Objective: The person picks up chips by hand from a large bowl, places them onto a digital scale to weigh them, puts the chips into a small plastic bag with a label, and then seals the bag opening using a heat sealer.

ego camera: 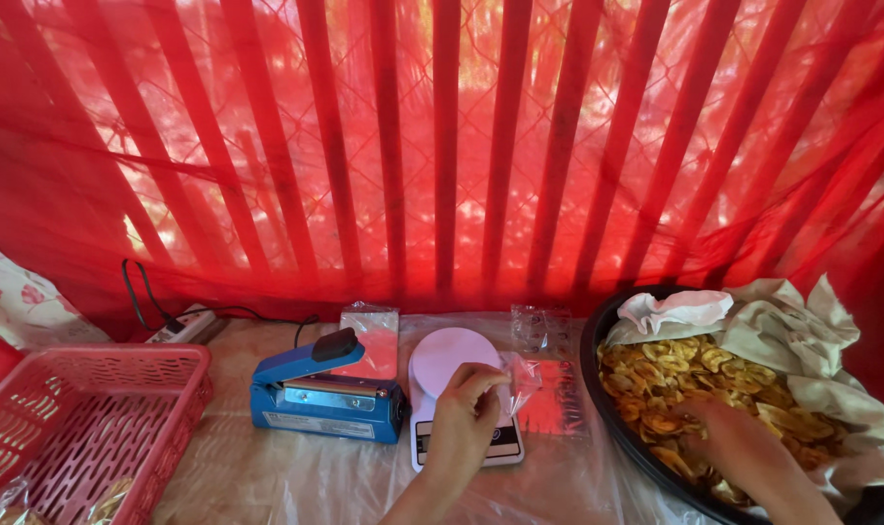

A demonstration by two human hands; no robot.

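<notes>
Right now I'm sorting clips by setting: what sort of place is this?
Probably a small home-style snack packing spot: a kitchen scale beside a blue heat sealer, a big basin of fried chips, and a small clear bag in the left hand.

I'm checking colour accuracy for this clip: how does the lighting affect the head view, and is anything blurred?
Head view: sunlight through the red netting tints everything red-pink, with blown-out patches up top; the left hand and clear bag are fairly sharp, the right hand in the chips slightly soft.

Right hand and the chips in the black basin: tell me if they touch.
Touching. The head view shows the right hand resting in the chips, fingers among them.
</notes>
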